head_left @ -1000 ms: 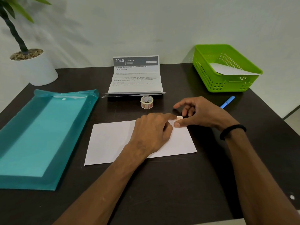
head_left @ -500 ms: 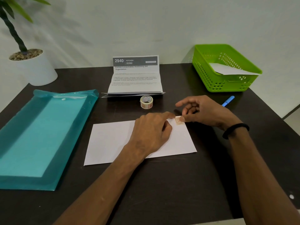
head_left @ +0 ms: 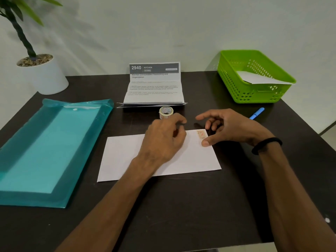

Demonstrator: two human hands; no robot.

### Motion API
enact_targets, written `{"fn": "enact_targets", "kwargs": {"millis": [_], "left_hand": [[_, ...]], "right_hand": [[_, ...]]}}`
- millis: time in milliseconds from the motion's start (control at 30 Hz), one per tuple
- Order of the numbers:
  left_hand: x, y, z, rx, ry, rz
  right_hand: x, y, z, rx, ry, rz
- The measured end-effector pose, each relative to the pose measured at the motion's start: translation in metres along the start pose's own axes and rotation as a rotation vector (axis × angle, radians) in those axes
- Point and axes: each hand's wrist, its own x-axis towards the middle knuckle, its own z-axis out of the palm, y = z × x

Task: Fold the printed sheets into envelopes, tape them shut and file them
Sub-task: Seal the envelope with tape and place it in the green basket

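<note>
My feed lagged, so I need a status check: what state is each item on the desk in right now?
White envelope: flat, taped at far right corner.
Tape piece: stuck down.
Tape roll: standing on desk, untouched.
Printed sheet: creased, propped up, unfolded.
Teal folder: lying flat.
Green basket: holds a white paper.
Blue pen: lying on desk.
Left hand: loosely curled over envelope, empty.
Right hand: open, thumb on envelope.

1. I have one view only, from the wearer's head, close above the dark table (head_left: pixel 181 206).
2. It faces forward and down, reaching the wall (head_left: pixel 163 24) behind.
</note>
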Motion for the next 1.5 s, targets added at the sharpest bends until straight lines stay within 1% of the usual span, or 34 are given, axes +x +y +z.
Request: {"fn": "enact_targets", "kwargs": {"millis": [33, 67, 100, 167, 200, 233, 300, 367, 433, 533, 667, 767, 967, 1033, 1133, 1267, 1333, 1433, 1500], "left_hand": [[0.001, -0.003, -0.013, -0.031, -0.019, -0.034], [0.001, -0.007, -0.028, -0.035, -0.099, -0.087], [0.002, -0.011, -0.044, 0.016, -0.232, -0.158], [-0.001, -0.018, -0.079, 0.25, -0.574, -0.318], [-0.004, -0.022, -0.096, 0.35, -0.704, -0.374], [-0.006, -0.026, -0.108, 0.408, -0.792, -0.41], [-0.007, -0.034, -0.127, 0.471, -0.895, -0.44], [-0.005, -0.041, -0.137, 0.547, -0.942, -0.397], [-0.001, -0.047, -0.14, 0.59, -0.944, -0.34], [0.006, -0.05, -0.135, 0.557, -0.951, -0.319], [0.011, -0.053, -0.133, 0.522, -0.943, -0.312], [0.011, -0.056, -0.132, 0.488, -0.933, -0.321], [0.011, -0.053, -0.136, 0.428, -0.866, -0.298], [0.005, -0.054, -0.138, 0.348, -0.799, -0.285], [-0.006, -0.052, -0.146, 0.155, -0.678, -0.307], [-0.022, -0.045, -0.162, -0.012, -0.623, -0.33], [-0.029, -0.04, -0.17, -0.096, -0.567, -0.319], [-0.038, -0.026, -0.177, -0.212, -0.466, -0.313], [-0.042, -0.017, -0.176, -0.298, -0.392, -0.32]], "right_hand": [[-0.001, 0.0, 0.0, 0.0, -0.02, -0.009], [-0.003, 0.0, 0.001, -0.008, -0.033, -0.016], [-0.003, 0.0, 0.001, -0.021, -0.039, -0.022], [-0.005, 0.0, 0.001, -0.042, -0.037, -0.035], [-0.006, -0.002, 0.001, -0.045, -0.034, -0.035], [-0.007, -0.003, 0.002, -0.046, -0.03, -0.033], [-0.013, -0.003, 0.006, -0.036, -0.008, -0.038], [-0.021, -0.001, 0.011, 0.002, 0.04, -0.065], [-0.03, 0.001, 0.021, 0.052, 0.127, -0.081], [-0.042, 0.007, 0.039, 0.118, 0.306, -0.077], [-0.066, 0.006, 0.065, 0.071, 0.515, -0.019], [-0.088, 0.002, 0.081, 0.001, 0.609, 0.014], [-0.115, -0.001, 0.103, -0.169, 0.669, -0.022], [-0.119, -0.005, 0.106, -0.198, 0.666, -0.02], [-0.123, -0.011, 0.109, -0.187, 0.668, 0.009], [-0.128, -0.02, 0.115, -0.03, 0.668, 0.09], [-0.129, -0.024, 0.118, 0.023, 0.683, 0.12], [-0.128, -0.034, 0.123, 0.177, 0.7, 0.119], [-0.126, -0.045, 0.127, 0.319, 0.648, 0.094]]}}
